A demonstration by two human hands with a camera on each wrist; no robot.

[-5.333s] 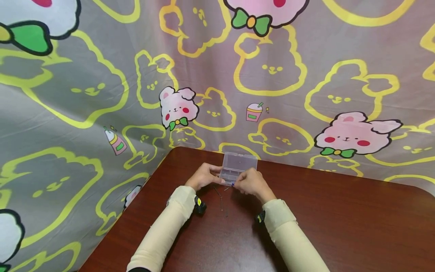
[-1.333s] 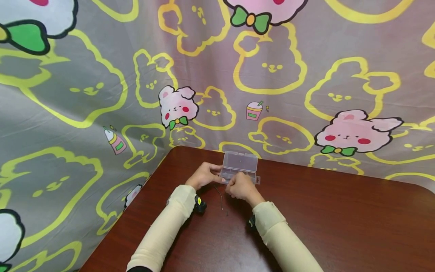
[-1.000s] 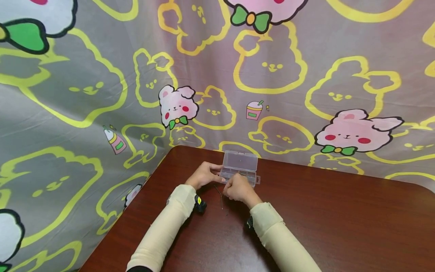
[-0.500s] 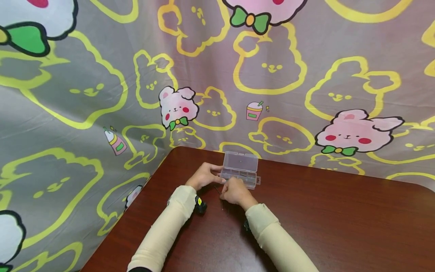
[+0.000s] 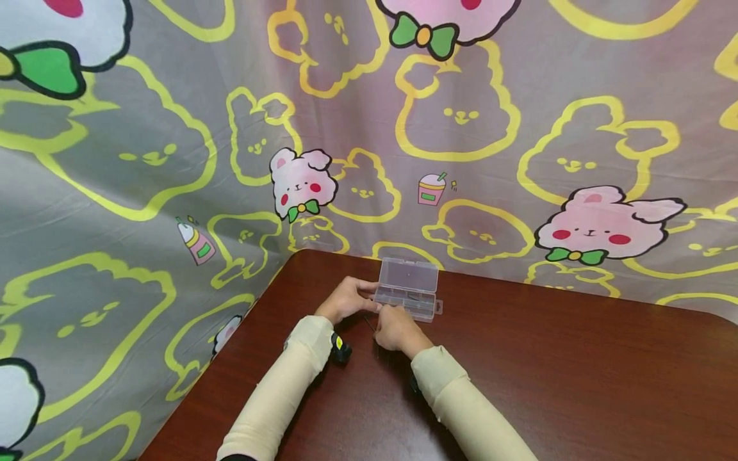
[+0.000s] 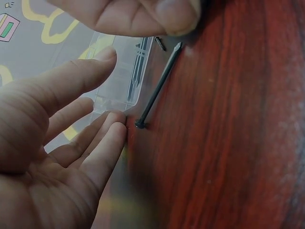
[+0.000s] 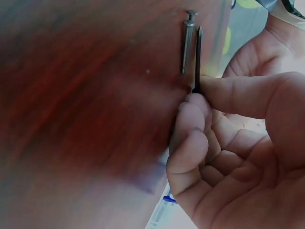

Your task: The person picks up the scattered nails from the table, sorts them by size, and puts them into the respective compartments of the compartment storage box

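A clear plastic box (image 5: pixel 408 275) stands with its hinged lid raised near the table's back edge. At the box's left end is my left hand (image 5: pixel 346 299); its extended fingers (image 6: pixel 107 152) touch the corner and its thumb lies apart from them. My right hand (image 5: pixel 398 330), just in front of the box, pinches the end of a dark pointed nail (image 7: pixel 198 52) between thumb and curled index finger. Beside it on the table lies a flat-headed nail (image 7: pixel 188 45). Several nails (image 6: pixel 138 67) lie in a compartment, seen through the clear wall.
The brown wooden table (image 5: pixel 565 358) extends to the right and toward me. Patterned cloth (image 5: pixel 467 128) hangs close behind and at the left. A clear hanging tab (image 5: pixel 439 307) juts from the box's right end. A small blue piece (image 7: pixel 169 198) shows by the box.
My right hand has moved left and nearer from the box's front to the nails on the table. A dark nail now shows in a rear compartment. The left hand has stayed put.
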